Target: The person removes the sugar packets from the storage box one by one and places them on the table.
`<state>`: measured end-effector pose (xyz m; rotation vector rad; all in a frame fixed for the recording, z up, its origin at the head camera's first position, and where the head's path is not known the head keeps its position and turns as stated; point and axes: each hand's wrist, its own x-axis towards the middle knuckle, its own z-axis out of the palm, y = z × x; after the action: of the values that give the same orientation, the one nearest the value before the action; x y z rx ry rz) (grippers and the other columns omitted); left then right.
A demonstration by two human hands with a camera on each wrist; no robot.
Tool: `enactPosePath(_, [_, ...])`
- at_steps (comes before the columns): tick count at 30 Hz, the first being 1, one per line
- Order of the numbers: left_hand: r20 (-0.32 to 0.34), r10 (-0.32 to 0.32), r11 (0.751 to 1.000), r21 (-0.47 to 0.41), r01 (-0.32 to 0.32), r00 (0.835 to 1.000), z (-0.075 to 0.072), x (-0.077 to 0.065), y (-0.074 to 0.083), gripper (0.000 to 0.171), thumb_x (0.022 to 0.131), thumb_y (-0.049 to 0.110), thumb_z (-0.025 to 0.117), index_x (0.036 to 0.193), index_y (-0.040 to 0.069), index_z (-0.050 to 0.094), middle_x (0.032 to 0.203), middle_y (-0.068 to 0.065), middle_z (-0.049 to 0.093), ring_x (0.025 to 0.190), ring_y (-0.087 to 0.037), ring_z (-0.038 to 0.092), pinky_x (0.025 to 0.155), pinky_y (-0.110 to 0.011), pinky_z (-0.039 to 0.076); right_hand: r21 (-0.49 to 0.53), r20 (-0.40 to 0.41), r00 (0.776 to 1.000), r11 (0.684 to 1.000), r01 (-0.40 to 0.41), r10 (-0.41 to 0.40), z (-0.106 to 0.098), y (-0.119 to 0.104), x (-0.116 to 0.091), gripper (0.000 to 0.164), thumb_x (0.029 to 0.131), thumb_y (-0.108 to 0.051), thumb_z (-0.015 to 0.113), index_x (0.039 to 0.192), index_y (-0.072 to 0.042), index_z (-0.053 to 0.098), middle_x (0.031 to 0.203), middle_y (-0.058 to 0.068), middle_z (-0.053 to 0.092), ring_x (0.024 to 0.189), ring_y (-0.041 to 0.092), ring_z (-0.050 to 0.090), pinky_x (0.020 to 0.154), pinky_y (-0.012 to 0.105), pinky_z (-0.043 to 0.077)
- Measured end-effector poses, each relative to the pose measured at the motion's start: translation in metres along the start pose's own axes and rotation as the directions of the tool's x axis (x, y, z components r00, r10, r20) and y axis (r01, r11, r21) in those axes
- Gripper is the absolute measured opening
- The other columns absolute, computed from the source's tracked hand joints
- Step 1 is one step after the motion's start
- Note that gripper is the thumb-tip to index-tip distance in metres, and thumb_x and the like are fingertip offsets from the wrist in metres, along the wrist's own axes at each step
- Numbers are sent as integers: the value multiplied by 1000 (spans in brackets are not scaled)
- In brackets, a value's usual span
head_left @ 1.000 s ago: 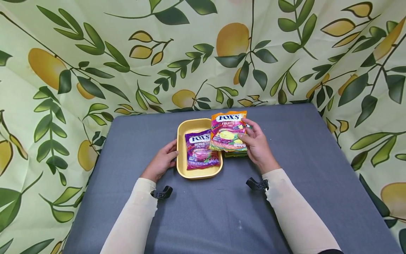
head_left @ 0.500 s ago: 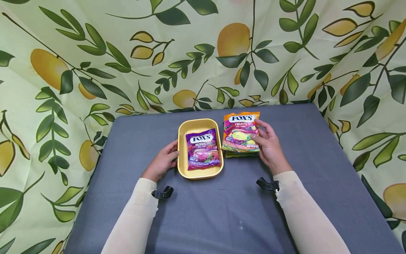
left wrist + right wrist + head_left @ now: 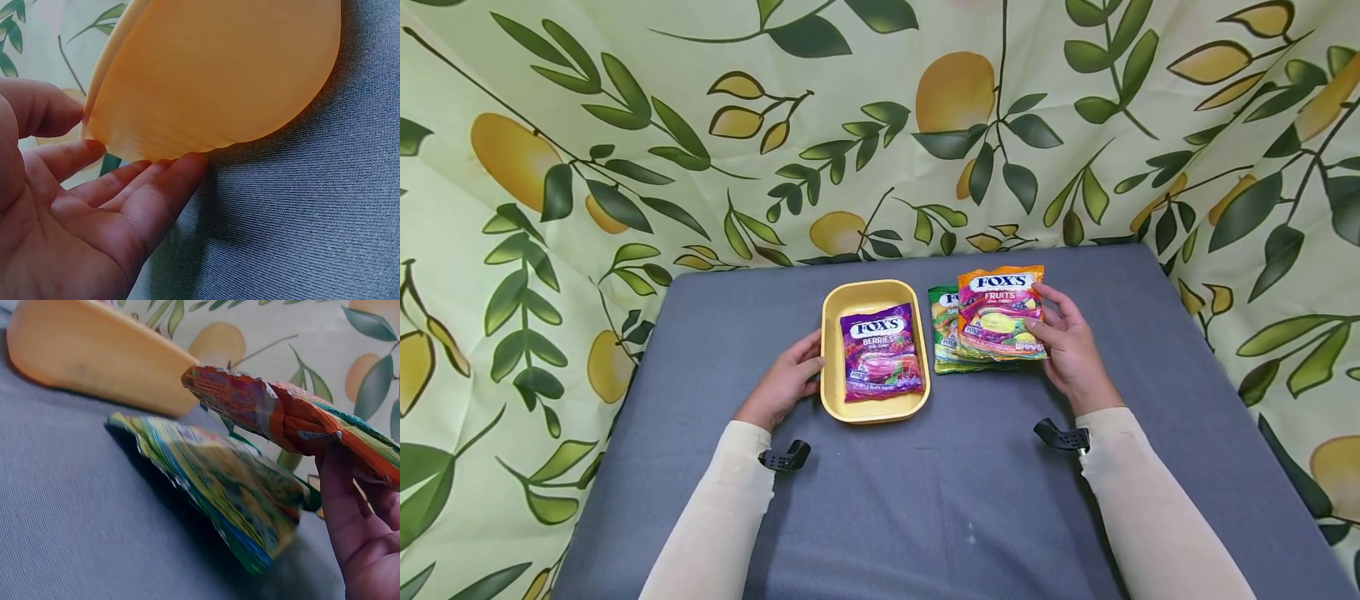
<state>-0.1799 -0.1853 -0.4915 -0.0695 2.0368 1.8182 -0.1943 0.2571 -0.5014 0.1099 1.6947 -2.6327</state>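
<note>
In the head view my left hand (image 3: 784, 382) touches the left side of a yellow tray (image 3: 831, 392). Its fingers (image 3: 169, 184) rest against the outer wall, with the thumb tip at the rim. A purple Fox's Berries candy bag (image 3: 882, 353) lies inside the tray. My right hand (image 3: 1071, 350) pinches the right edge of an orange Fox's Fruits candy bag (image 3: 1000, 312). That bag is raised above a green Fox's candy bag (image 3: 946, 329), partly covering it in the head view; a gap shows between them in the right wrist view.
A grey cloth-covered table (image 3: 910, 508) carries everything. Behind it and along the sides hangs a fabric backdrop (image 3: 715, 192) printed with leaves and fruit. The green bag sits just right of the tray.
My right hand has carried the orange candy bag rightward from over the tray's right edge. More of the green bag has come into sight. My left hand and the tray have stayed put.
</note>
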Motion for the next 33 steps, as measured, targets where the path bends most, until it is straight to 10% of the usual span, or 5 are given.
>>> enactPosePath(33, [16,-1,1000,-8,1,1000,-2,2,-3,64,115,12,48,174,10,25,173,-18,34,146,-39,50,108,-51,53,-67,26,998,997,-50,52,-83,-27,2,57,110,-2,63,163,-18,50,131,-5,73,102,16,77,78,30,64])
